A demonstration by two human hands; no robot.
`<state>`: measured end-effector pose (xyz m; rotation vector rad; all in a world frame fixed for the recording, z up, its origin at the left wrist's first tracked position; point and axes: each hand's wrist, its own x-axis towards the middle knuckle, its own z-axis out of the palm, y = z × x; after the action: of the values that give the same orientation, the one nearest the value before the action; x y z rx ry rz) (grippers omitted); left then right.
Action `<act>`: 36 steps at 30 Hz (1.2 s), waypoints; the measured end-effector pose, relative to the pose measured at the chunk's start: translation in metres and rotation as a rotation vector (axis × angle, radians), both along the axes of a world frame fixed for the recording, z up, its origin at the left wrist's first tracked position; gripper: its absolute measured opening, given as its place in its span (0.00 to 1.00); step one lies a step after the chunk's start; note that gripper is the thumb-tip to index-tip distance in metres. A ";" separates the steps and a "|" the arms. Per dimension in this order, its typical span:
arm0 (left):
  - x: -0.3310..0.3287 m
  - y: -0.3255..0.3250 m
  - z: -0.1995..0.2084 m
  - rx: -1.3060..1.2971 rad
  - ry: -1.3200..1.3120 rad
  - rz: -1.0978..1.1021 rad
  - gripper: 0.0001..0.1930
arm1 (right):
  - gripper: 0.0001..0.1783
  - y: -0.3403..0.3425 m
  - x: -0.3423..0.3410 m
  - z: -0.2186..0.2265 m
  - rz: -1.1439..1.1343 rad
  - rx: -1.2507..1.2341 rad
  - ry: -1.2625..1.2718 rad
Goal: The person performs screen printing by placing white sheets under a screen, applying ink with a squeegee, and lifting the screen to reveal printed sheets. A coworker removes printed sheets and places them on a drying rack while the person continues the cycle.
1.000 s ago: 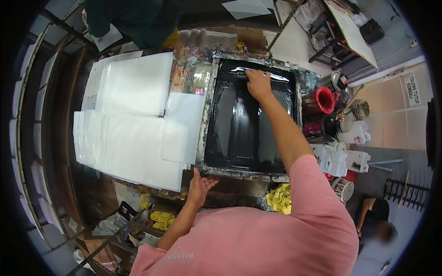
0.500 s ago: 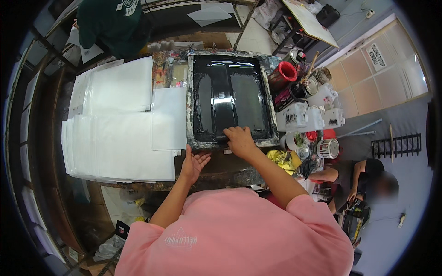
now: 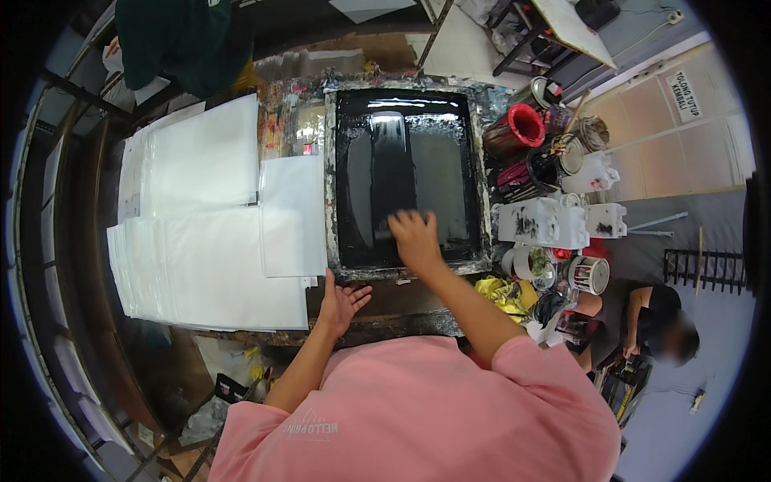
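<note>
**Right hand [image 3: 415, 241] held over the dark, wet surface [image 3: 438, 173] inside the frame [image 3: 330, 169]**

The dark, wet surface is enclosed by the frame, whose rim is crusted with pale and black residue. The right hand is placed above the near part of that surface, inside the near rim of the frame. Its fingers are bent and partly blurred; whether anything is pinched under them, or whether they are pressed together, cannot be told. The left hand [image 3: 342, 308] is held just off the near left corner of the frame, palm turned up and fingers spread, with the thumb raised toward the corner; whether the frame is touched cannot be told.

Just left of the frame, a loose sheet [image 3: 291, 217] is laid, overlapping the near white stack [image 3: 213, 273]. A far white stack [image 3: 205, 153] is set farther left of the frame. To the right of the frame, a red container [image 3: 514, 132] and white jugs [image 3: 530, 225] are stood, and a yellow cloth [image 3: 499, 294] is bunched near its near right corner. Beyond the frame, to the far left, a person in dark green [image 3: 173, 44] is seen.
</note>
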<state>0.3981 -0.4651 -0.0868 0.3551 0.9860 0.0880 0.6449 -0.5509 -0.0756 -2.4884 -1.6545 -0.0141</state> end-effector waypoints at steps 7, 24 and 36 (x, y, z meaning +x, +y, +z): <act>0.004 -0.001 0.022 0.045 0.041 -0.022 0.58 | 0.20 0.121 0.123 0.003 -0.062 -0.002 -0.001; 0.032 0.041 0.159 0.811 -0.788 -0.112 0.47 | 0.26 0.025 0.012 0.233 -0.040 0.377 -0.237; -0.055 0.048 0.001 1.710 0.992 -0.991 0.58 | 0.30 0.072 0.056 0.297 -0.057 0.493 -0.231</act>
<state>0.3427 -0.4173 -0.0853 2.5999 1.3633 -0.2082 0.7005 -0.4791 0.2217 -2.2089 -1.4316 -0.6546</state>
